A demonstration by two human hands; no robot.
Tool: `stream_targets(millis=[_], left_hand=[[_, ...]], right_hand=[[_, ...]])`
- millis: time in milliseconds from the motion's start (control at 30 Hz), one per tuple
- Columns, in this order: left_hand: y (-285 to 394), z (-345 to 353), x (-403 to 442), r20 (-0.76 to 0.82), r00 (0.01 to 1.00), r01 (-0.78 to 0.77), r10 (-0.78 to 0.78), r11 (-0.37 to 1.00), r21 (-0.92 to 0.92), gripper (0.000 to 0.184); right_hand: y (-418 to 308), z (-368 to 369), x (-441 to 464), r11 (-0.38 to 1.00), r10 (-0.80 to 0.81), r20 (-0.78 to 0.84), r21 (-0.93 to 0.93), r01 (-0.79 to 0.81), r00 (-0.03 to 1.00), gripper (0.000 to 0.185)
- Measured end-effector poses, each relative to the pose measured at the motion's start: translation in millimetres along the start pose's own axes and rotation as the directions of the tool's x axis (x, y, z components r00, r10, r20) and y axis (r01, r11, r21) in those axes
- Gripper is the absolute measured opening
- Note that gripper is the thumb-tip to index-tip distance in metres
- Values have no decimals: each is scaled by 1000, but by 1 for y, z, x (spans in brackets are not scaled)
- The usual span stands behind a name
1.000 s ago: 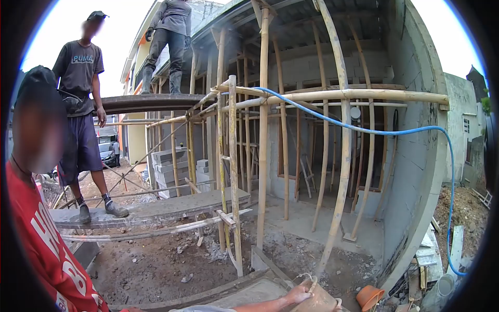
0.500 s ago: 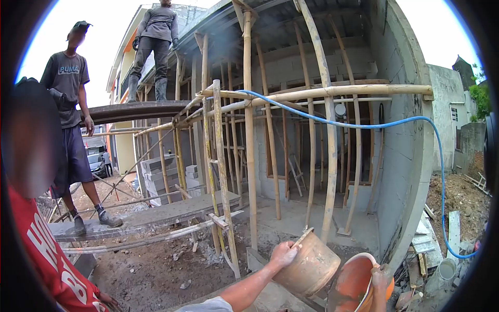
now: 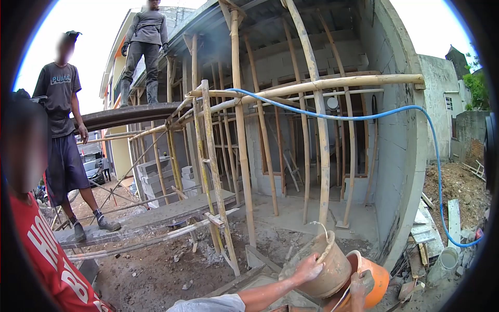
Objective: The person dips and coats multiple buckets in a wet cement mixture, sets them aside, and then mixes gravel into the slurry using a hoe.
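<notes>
My left hand (image 3: 310, 268) is closed on the rim of a mud-stained grey-brown bucket (image 3: 326, 275), its fingers near the wire handle. The bucket is tilted. Close against it on the right is an orange bucket (image 3: 378, 283), also tilted, with its mouth partly hidden behind the grey-brown one. My right hand (image 3: 359, 285) is closed on the orange bucket at its rim, near its thin handle. What lies inside either bucket is hidden from this angle.
A person in a red shirt (image 3: 52, 244) is close on my left. Another stands on a plank platform (image 3: 156, 216), and a third on a higher board (image 3: 130, 112). Bamboo poles (image 3: 240, 130) and a blue hose (image 3: 343, 118) cross ahead. Rubble and a pale bucket (image 3: 448, 257) lie right.
The grey-brown bucket has moved right and turned, now overlapping the orange bucket. The orange bucket has swung with its outer side more visible. The view has shifted slightly.
</notes>
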State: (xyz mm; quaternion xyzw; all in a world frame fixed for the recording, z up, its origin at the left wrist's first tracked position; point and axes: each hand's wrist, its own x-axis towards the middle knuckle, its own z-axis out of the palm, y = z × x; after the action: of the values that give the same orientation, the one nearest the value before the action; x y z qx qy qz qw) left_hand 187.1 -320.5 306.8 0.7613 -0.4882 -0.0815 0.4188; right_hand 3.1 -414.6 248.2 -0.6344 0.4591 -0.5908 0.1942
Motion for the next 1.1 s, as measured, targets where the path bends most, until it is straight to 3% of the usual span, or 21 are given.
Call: stream_targets(millis=[100, 200, 267, 333, 433, 500, 533, 600, 667, 700, 733, 767, 833, 867, 900, 933, 1000, 1033, 1067, 1100], left_hand=[[-46, 76, -21, 81, 992, 101, -92, 988, -116, 35], [-58, 82, -35, 180, 959, 256, -219, 943, -213, 37], [-50, 79, -44, 168, 977, 161, -130, 969, -189, 37], [-42, 84, -49, 118, 991, 75, -57, 986, -150, 34], [-24, 56, -44, 138, 990, 66, -37, 975, -214, 32], [-22, 41, -42, 81, 997, 27, -12, 982, -186, 31], [-24, 32, -37, 51, 999, 21, -11, 982, -190, 30], [-29, 11, -26, -1, 1000, 7, -8, 960, -278, 29], [-14, -19, -19, -66, 997, 24, -40, 972, -232, 29], [-15, -25, -13, -115, 993, -69, 41, 968, -243, 28], [-2, -32, -14, -95, 995, -55, 31, 965, -257, 27], [8, -36, -15, -63, 995, -98, 84, 954, -284, 27], [47, -44, -28, -9, 988, -150, 151, 975, -164, 28], [57, -49, -30, 38, 992, -120, 122, 991, -55, 29], [57, -49, -29, 17, 979, -203, 205, 977, -67, 28], [49, -46, -32, 64, 962, -262, 264, 964, -46, 27], [28, -23, -34, 86, 906, -423, 415, 898, 122, 29], [19, -17, -41, 101, 870, -492, 482, 844, 214, 30], [23, -15, -49, 159, 874, -483, 458, 855, 188, 34], [13, -7, -49, 193, 882, -462, 431, 871, 167, 36]], right_hand=[[43, 20, -32, 978, 197, 187, -113, -178, 962, 22], [60, 23, -37, 955, 292, 288, -145, -260, 912, 21], [52, 28, -37, 945, 325, 320, -140, -295, 890, 20], [23, 36, -46, 957, 247, 227, -213, -200, 942, 18], [-10, 29, -33, 965, 188, 222, -221, -139, 957, 16], [-7, 34, -23, 983, 110, 194, -167, -77, 975, 15], [-2, 34, -13, 982, 184, 191, 13, -190, 964, 13], [7, 27, 7, 852, 323, 227, 353, -387, 919, 10], [-14, 15, 22, 732, 408, 385, 404, -549, 828, 10], [-59, -1, 23, 709, 381, 419, 440, -551, 824, 12], [-70, 3, 25, 745, 276, 459, 453, -490, 844, 33], [-81, 9, 28, 741, 328, 495, 393, -545, 804, 32], [-113, 19, 26, 747, 280, 556, 385, -541, 782, 20], [-95, 41, 24, 882, 218, 471, 281, -380, 855, 31], [-125, 16, 30, 749, 361, 644, 231, -621, 674, 39], [-146, 0, 27, 886, 260, 551, 190, -422, 793, 39], [-150, 0, 27, 962, 230, 585, -15, -273, 778, 47], [-135, 11, 24, 924, 364, 667, -174, -340, 650, 54], [-117, 30, 34, 879, 468, 709, -313, -359, 527, 62], [-96, 43, 27, 888, 455, 711, -317, -334, 536, 58]])
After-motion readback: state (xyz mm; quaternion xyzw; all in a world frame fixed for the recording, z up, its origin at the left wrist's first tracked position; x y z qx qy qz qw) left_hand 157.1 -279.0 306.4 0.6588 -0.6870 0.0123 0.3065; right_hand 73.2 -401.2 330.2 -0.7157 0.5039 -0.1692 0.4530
